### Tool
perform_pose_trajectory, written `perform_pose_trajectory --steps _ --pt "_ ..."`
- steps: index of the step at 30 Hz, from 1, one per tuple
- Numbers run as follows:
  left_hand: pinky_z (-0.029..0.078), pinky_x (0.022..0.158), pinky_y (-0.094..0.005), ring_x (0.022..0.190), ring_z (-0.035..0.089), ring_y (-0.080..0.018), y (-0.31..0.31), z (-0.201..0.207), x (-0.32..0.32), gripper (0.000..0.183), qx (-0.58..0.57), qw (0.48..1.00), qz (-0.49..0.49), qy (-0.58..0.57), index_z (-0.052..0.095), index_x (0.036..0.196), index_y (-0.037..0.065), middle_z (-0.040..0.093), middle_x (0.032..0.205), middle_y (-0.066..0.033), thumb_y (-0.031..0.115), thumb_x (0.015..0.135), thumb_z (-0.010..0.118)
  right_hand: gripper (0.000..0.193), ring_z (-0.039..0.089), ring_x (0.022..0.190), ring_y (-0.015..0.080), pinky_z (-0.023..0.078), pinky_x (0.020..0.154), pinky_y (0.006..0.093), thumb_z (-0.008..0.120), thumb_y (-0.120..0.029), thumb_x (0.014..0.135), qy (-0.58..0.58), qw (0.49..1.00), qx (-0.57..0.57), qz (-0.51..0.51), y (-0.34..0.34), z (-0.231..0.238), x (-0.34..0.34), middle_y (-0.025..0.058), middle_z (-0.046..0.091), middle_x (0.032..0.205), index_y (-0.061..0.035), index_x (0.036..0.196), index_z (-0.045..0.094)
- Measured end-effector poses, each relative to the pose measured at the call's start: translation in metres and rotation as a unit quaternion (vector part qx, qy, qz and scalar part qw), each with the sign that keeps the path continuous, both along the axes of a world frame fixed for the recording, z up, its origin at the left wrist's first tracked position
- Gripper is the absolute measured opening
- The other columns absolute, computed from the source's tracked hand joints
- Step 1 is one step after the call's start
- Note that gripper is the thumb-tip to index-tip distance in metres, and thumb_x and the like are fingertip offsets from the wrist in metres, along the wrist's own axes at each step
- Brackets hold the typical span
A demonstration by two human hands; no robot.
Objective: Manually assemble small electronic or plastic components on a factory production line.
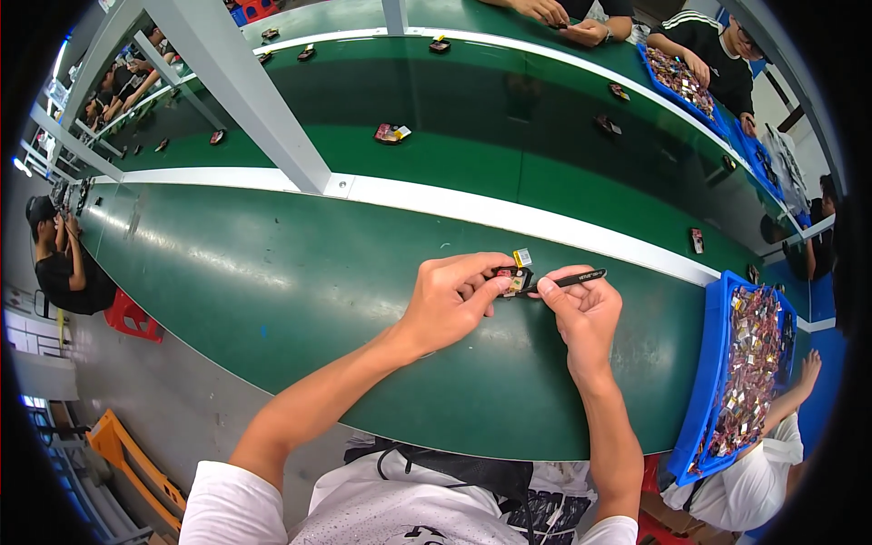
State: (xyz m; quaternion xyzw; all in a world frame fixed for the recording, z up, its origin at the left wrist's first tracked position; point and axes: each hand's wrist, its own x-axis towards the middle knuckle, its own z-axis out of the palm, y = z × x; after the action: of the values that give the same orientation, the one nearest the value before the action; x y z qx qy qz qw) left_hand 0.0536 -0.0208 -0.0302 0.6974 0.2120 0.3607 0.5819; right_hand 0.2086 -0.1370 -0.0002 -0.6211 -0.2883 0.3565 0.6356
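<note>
In my left hand (447, 298) is a small black device housing (502, 272) with a circuit board showing inside, pinched between thumb and fingers above the green table (300, 282). A small yellow-and-silver piece (521, 258) sticks up from its far edge. My right hand (586, 313) is closed around black tweezers (584, 277). Their tips point left and reach the right side of the housing; whether they grip anything there is too small to tell.
To the right stands a blue tray (701, 400) heaped with small wired parts, with a co-worker's arm (788, 404) beside it. Beyond a white rail (454, 202) runs a green conveyor belt (472, 163) carrying scattered small devices (389, 133). A grey post (241, 86) rises from the rail.
</note>
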Motion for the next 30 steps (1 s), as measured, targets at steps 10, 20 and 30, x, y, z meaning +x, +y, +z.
perform_pose_trajectory --steps 10,20,30 --pt "0.050 0.047 -0.0227 0.060 0.067 -0.0125 0.002 0.002 -0.001 0.023 -0.104 0.994 -0.034 -0.002 0.068 0.115 -0.008 0.072 0.086 -0.0120 0.001 0.093 0.068 0.007 0.070 0.079 0.0140 0.055 0.070 0.0229 0.069 0.006 0.090 -0.001 1.000 0.006 0.007 -0.001 0.002 0.000 0.0099 0.070 0.087 0.0060 0.096 0.065" --pt "0.055 0.048 -0.0264 0.067 0.072 -0.0206 0.011 0.000 -0.003 0.033 -0.251 0.959 -0.128 -0.028 0.063 0.124 -0.011 0.072 0.095 -0.0167 0.011 0.099 0.064 0.012 0.052 0.059 0.0006 0.036 0.051 0.0168 0.076 0.005 0.086 -0.127 0.984 0.123 -0.009 -0.003 -0.010 -0.004 0.0052 0.069 0.084 0.0037 0.094 0.067" --pt "0.055 0.047 -0.0257 0.064 0.071 -0.0185 0.011 0.002 -0.003 0.031 -0.260 0.957 -0.122 -0.032 0.063 0.124 -0.011 0.071 0.092 -0.0162 0.008 0.099 0.064 0.008 0.046 0.049 0.0016 0.032 0.046 0.0202 0.080 0.006 0.080 -0.280 0.950 0.135 -0.025 -0.004 -0.012 -0.007 0.0047 0.073 0.084 0.0027 0.082 0.073"
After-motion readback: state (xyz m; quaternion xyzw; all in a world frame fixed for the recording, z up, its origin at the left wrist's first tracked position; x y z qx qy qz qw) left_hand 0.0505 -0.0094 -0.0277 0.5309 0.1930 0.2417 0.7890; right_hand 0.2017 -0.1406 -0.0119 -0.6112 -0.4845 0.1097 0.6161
